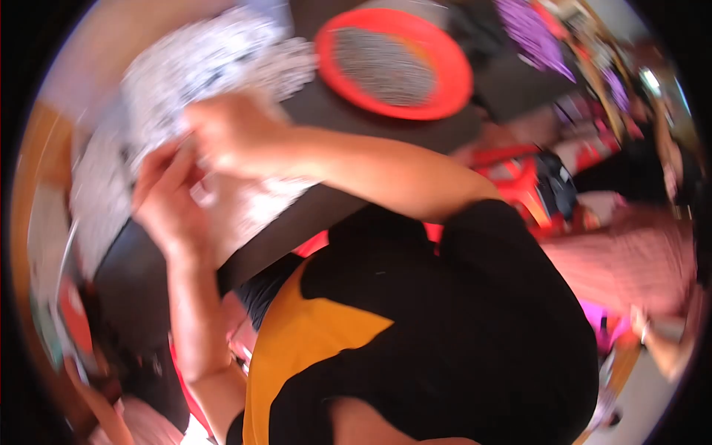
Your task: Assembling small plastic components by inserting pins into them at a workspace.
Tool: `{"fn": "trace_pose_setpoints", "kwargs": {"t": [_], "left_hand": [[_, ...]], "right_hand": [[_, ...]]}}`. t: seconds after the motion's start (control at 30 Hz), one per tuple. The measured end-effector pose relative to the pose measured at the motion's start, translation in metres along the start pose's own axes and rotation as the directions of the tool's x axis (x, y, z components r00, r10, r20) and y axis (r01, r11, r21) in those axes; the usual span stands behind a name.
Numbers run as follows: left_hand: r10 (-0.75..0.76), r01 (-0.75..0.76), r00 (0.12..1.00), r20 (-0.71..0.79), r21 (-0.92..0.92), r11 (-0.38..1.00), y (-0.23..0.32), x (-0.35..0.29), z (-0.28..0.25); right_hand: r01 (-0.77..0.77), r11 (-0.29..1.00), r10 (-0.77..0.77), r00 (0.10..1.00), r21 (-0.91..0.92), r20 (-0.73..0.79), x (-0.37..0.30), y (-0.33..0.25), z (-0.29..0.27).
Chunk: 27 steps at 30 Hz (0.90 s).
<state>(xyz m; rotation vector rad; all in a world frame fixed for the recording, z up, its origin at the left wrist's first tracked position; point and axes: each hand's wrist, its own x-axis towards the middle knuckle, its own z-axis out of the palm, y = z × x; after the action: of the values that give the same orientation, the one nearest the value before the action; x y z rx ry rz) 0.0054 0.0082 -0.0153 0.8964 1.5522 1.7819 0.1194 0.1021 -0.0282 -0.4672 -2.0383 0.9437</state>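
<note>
My left hand (170,204) and my right hand (233,133) meet at the left of the view, blurred by motion. The fingers of both are bent in a pinch, with the tips close together. Whatever they hold is too small or smeared to make out. Beneath and behind them spreads a heap of whitish small pieces (196,63) on the dark table (297,219); their kind cannot be told. Beyond my right forearm lies a round red tray (452,78). Many thin grey pieces (382,65), like short rods or pins, are spread in it.
Purple bundled material (534,37) lies at the far right of the dark surface. Another person in pinkish clothing (630,256) is at the right edge, near a red and black object (538,182). Someone else's arm (96,400) shows at the lower left.
</note>
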Motion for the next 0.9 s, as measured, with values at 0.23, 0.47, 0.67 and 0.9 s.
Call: {"fn": "trace_pose_setpoints", "kwargs": {"t": [0.23,0.47,0.67,0.9], "left_hand": [[0.104,-0.097,0.992,0.070,-0.093,0.991,-0.003,0.005,-0.001],[-0.059,0.066,0.994,0.090,-0.080,0.995,0.010,0.001,0.012],[-0.087,0.102,0.985,0.148,-0.091,0.991,0.013,-0.002,0.003],[-0.139,0.152,0.982,0.129,-0.097,0.984,0.012,-0.001,0.004]], "right_hand": [[-0.015,0.987,0.019,1.000,-0.157,0.024,0.003,-0.010,-0.017],[0.015,0.996,-0.007,0.996,-0.093,0.088,0.000,-0.004,-0.036],[-0.011,1.000,0.010,0.983,0.004,0.182,0.003,-0.007,-0.036],[0.148,0.982,-0.133,0.982,-0.118,0.132,0.005,-0.009,-0.035]]}}
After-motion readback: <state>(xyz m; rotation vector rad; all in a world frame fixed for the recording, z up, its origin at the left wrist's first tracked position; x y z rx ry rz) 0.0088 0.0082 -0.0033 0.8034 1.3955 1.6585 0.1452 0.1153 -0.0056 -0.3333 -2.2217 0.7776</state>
